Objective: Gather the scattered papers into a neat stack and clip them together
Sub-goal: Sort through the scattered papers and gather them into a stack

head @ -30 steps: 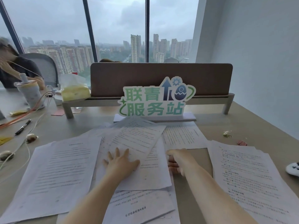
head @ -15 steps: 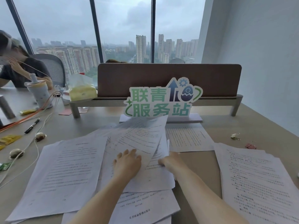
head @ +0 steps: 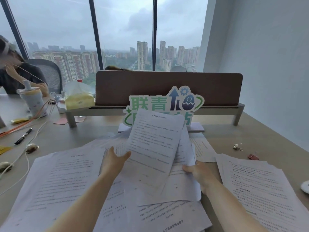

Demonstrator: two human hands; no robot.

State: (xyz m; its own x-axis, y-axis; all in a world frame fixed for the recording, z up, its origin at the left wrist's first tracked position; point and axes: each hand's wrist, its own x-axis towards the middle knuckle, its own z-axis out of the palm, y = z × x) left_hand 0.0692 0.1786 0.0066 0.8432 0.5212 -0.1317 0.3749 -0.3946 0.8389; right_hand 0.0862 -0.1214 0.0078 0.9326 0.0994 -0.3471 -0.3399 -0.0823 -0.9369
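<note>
Printed white papers lie scattered over the beige desk (head: 267, 131). A few middle sheets (head: 153, 148) are lifted off the desk and tilted up towards me. My left hand (head: 115, 159) grips their left edge, thumb on top. My right hand (head: 197, 171) pinches their lower right edge. More sheets lie flat at the left (head: 55, 181), below the lifted ones (head: 167, 215), at the right (head: 264, 190), and one behind (head: 202, 148). A gold binder clip (head: 237, 146) and a pink binder clip (head: 253, 156) sit on the desk at the right.
A green sign (head: 163, 104) stands before a brown divider (head: 168, 87). At the left are a tissue pack (head: 78, 97), a cup (head: 33, 101), a pen (head: 23, 136), cables and a seated person (head: 15, 74). A white object (head: 305, 186) shows at the right edge.
Both hands went from pressing flat on the middle sheets to gripping them; the sheets have come up off the desk and now partly cover the sign.
</note>
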